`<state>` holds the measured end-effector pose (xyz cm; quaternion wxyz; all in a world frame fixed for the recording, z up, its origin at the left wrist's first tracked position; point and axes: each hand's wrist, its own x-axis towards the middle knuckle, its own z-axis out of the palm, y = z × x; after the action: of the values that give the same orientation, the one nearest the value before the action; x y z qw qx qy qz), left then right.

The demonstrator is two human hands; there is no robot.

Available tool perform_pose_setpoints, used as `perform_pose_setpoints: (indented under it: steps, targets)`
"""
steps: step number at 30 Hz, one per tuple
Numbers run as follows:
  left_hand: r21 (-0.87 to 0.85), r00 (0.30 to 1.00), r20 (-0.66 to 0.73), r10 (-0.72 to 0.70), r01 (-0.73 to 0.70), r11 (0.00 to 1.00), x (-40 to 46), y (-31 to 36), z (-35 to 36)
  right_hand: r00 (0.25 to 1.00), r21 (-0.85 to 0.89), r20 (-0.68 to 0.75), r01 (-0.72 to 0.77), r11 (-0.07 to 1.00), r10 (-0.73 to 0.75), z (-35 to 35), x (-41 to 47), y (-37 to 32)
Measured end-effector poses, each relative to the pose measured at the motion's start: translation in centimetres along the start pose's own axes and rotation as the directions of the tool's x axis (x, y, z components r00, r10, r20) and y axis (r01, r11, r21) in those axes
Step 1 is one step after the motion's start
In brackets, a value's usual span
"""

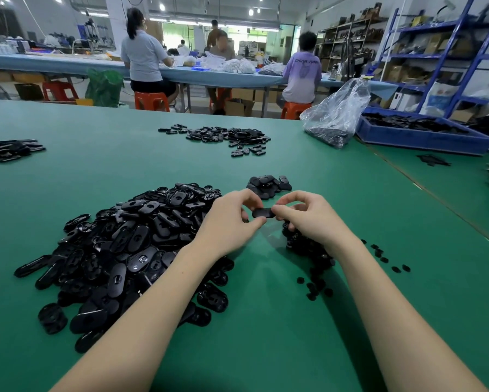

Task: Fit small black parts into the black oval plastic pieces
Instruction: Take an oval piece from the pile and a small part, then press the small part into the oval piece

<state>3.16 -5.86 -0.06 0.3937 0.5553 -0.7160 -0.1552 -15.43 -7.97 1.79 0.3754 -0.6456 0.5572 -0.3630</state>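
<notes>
Oval piece between both hands' curled fingers

Clear plastic bag beside blue tray, orange stools.

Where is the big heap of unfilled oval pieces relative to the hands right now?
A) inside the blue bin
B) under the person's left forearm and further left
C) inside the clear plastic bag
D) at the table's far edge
B: the large heap of oval pieces spreads on the green table under and beside the left forearm, while the left hand and right hand pinch one oval piece between them.
</notes>
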Motion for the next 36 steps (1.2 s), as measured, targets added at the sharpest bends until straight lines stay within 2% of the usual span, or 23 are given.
perform_pose_setpoints:
  steps: [3, 9, 15, 17, 21, 25, 28, 36]
  targets:
    - [0.050, 1.000, -0.031, -0.002, 0.004, 0.999, 0.1, -0.1, -0.2, 1.000, -0.112, -0.011, 0.008, 0.994, -0.010, -0.6, 0.1, 0.1]
    - [0.104, 0.992, -0.112, -0.065, 0.076, 0.992, 1.5, -0.3, -0.3, 1.000, -0.151, 0.009, -0.009, 0.989, 0.011, -1.8, 0.0, 0.5]
    - [0.142, 0.992, -0.047, -0.116, 0.122, 0.982, 7.5, 0.9, 0.6, 1.000, -0.143, 0.007, -0.014, 0.990, 0.016, -2.2, 0.0, 0.4]
    - [0.142, 0.990, -0.069, -0.126, 0.135, 0.981, 9.6, 1.5, 1.8, 1.000, -0.150, 0.008, -0.014, 0.989, 0.016, -2.3, 0.0, 0.5]
    - [0.326, 0.991, -0.111, -0.079, 0.111, 0.939, 11.9, 1.6, 4.3, 1.000, -0.170, 0.011, -0.014, 0.985, 0.016, -2.4, 0.1, 0.8]
    - [0.423, 0.985, -0.104, -0.137, 0.169, 0.890, 12.7, 0.5, 5.5, 1.000, -0.177, 0.007, -0.021, 0.984, 0.023, -2.7, 0.2, 1.1]
    - [0.385, 0.974, -0.115, -0.194, 0.224, 0.896, 12.8, -0.4, 5.7, 1.000, -0.188, 0.008, -0.023, 0.982, 0.025, -2.7, 0.3, 1.2]
    - [0.100, 0.950, -0.160, -0.269, 0.287, 0.953, 10.6, -0.9, 4.4, 0.999, -0.232, 0.027, -0.030, 0.972, 0.037, -2.7, 0.2, 1.0]
